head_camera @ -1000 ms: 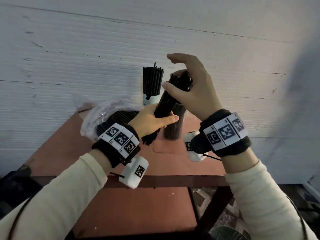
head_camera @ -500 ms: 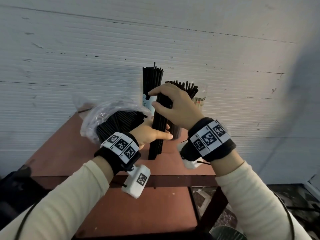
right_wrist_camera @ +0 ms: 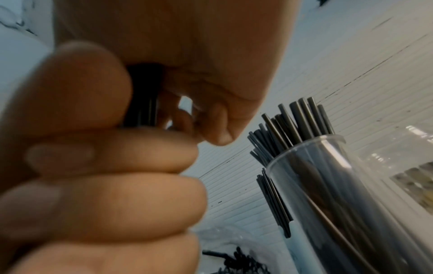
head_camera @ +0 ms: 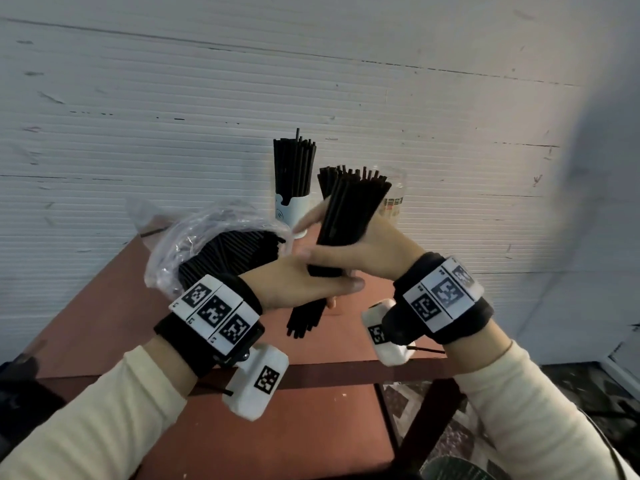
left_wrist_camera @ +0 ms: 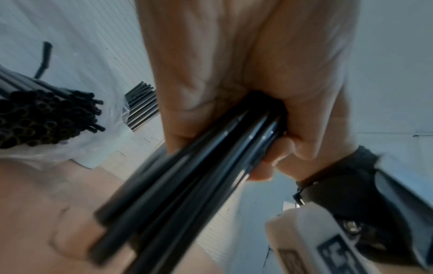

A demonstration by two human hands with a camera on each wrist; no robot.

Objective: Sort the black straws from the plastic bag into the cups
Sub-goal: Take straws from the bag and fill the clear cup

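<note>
Head view: both hands clasp one bundle of thin black plastic straws [head_camera: 341, 233] above the reddish-brown table [head_camera: 242, 445]. Left hand [head_camera: 298, 285] wraps its lower part; right hand [head_camera: 367, 251] curls round it higher up. Left of the bundle, a crumpled clear plastic bag [head_camera: 180, 244] of straws. Behind the bundle, a white paper cup [head_camera: 291, 211] and a clear plastic cup [right_wrist_camera: 339, 185], both holding straws; printing illegible.

A plain, makeshift work corner: a scuffed white ribbed panel wall [head_camera: 207, 98], a worn reddish-brown wooden table [head_camera: 277, 427] on a dark frame, and patterned floor tiles [head_camera: 446, 441] beneath it.
</note>
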